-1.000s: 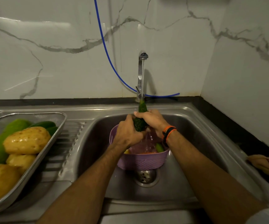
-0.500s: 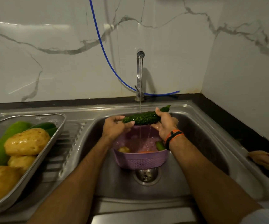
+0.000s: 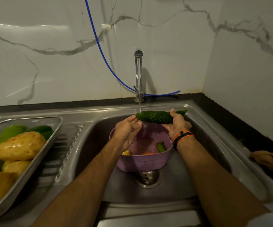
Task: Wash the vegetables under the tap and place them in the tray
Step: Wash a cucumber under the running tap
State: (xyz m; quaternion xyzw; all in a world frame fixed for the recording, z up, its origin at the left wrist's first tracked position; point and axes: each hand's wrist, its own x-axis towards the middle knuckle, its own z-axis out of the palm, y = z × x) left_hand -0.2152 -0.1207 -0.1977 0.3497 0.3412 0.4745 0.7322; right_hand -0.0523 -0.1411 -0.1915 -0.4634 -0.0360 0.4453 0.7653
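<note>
Head view, the only one: bitter gourd [image 3: 155, 117] lay crosswise under the tap [image 3: 138, 76], w/ the thin water stream [image 3: 139, 102] striking its left end. Right hand [image 3: 177, 124] held the gourd near its stem end, thumb up over the top and fingers curled beneath it. Left hand [image 3: 127, 128] sat at the blunt left end, palm turned up, fingers fairly straight and loosely together, tips touching or just short of the gourd; can't tell which. No clamp on that side.

Both hands were above the purple basket [image 3: 142, 161], which stood in the sink [image 3: 214, 145] over the drain [image 3: 147, 177]. Inside it a green veg [image 3: 161, 146], a yellow piece [image 3: 126, 152] and sth orange [image 3: 149, 154] showed, so prob. unwashed stock.

Tray [image 3: 57, 126] sat on the drainboard at left, well apart from the gourd, holding potatoes [image 3: 21, 148] and green veg [image 3: 9, 133]. Blue hose [image 3: 99, 45] ran down the wall behind the tap. Cloth [image 3: 272, 159] lay at the right edge.

Step in hand, as I judged it: rinsing the gourd, mid-task. Next move would call for turning it so the stream reaches the rest of the skin, then carrying it left, clear of the sink rim, into the tray. Wet, bumpy skin, so a firm one-hand hold matters.
</note>
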